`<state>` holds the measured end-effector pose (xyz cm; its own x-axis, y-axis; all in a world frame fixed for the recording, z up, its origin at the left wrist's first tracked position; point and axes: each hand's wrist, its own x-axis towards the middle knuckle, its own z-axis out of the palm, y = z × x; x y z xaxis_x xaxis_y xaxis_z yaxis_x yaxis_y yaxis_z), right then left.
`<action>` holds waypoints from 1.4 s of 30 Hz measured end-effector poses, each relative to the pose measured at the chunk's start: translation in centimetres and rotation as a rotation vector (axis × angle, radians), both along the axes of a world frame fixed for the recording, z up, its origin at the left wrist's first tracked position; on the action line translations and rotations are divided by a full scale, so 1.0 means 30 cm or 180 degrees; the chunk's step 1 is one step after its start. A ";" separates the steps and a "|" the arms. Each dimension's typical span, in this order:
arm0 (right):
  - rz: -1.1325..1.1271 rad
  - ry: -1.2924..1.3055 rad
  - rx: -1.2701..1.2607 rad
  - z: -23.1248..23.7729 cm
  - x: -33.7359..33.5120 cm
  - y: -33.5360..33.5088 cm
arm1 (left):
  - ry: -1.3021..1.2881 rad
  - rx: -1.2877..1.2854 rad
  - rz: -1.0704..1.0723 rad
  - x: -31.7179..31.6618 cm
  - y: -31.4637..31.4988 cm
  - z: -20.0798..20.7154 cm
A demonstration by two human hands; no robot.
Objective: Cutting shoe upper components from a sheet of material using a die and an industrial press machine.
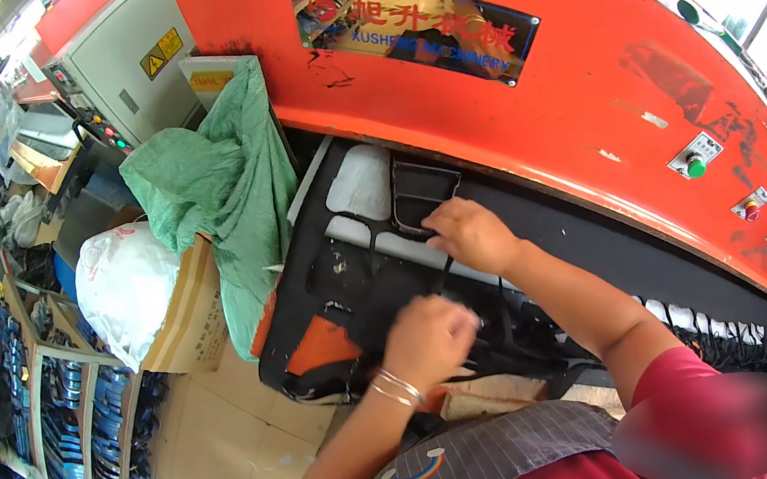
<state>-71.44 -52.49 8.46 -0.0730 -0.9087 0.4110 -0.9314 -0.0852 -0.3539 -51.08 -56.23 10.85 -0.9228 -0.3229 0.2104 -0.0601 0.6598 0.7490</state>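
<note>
My right hand (472,235) is at the near corner of a black frame (426,190) that looks like a cutting die with a crossbar. Its fingers are closed on the frame's edge. The frame stands on black sheet material (543,223), beside a large whitish cut-out shape (360,182). Smaller whitish shapes (349,231) lie just nearer. My left hand (429,341), bracelets at its wrist, is over the near part of the black sheet. Its fingers are curled and slightly blurred; what they hold, if anything, I cannot make out.
A large orange-red machine (568,127) with push buttons (696,167) rises behind the sheet. To the left are a green sack (219,165), a white plastic bag (127,282), a cardboard box (189,318) and a rack (86,431) of many dark blue pieces. Whitish strips with black cords (708,327) lie far right.
</note>
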 end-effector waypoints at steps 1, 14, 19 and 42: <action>0.0053 0.0180 -0.0069 -0.026 0.039 -0.014 | 0.0429 -0.0367 0.0516 -0.002 -0.065 -0.010; -0.0226 -0.0659 0.0300 0.026 0.270 0.011 | -0.0552 -0.1372 0.0712 0.172 -0.224 -0.131; -0.0235 -0.0514 -0.0054 -0.012 0.262 0.024 | -0.0358 -0.0977 0.0638 0.106 -0.279 -0.061; -0.0778 -0.1326 -0.0433 0.090 0.196 0.029 | 0.0229 0.0095 0.0147 -0.025 -0.336 -0.116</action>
